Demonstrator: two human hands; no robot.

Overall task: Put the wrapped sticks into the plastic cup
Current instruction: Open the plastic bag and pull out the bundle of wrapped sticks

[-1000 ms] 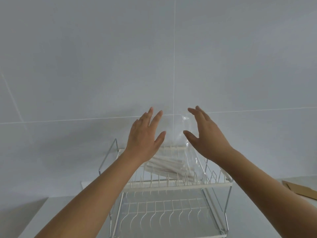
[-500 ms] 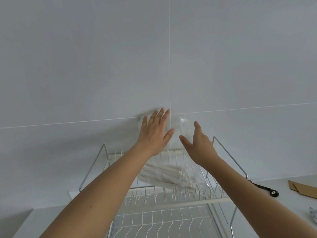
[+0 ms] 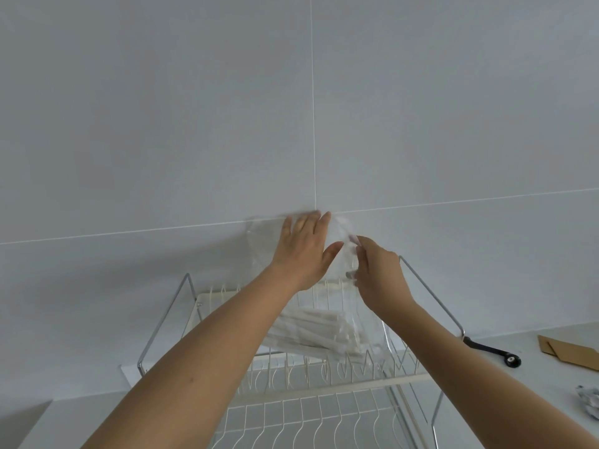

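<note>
1. Wrapped sticks (image 3: pixel 311 332), a bundle of white paper-sleeved rods, lie inside a clear plastic bag (image 3: pixel 359 319) on the upper tier of a white two-tier wire dish rack (image 3: pixel 324 380).
2. Left hand (image 3: pixel 304 251) is spread flat with fingers extended, pressing against the clear plastic at the bag's top, at 12 o'clock from the bundle.
3. Right hand (image 3: pixel 377 277) sits just beside it at 3 o'clock, fingers curled and pinching the clear film.
4. I cannot tell whether a plastic cup is there; the transparent material blurs into the grey tiled wall (image 3: pixel 194 124).
5. At 3 o'clock from the rack, a black-handled tool (image 3: pixel 496 351) and brown cardboard pieces (image 3: pixel 570 351) rest on the white counter (image 3: pixel 534 384).
</note>
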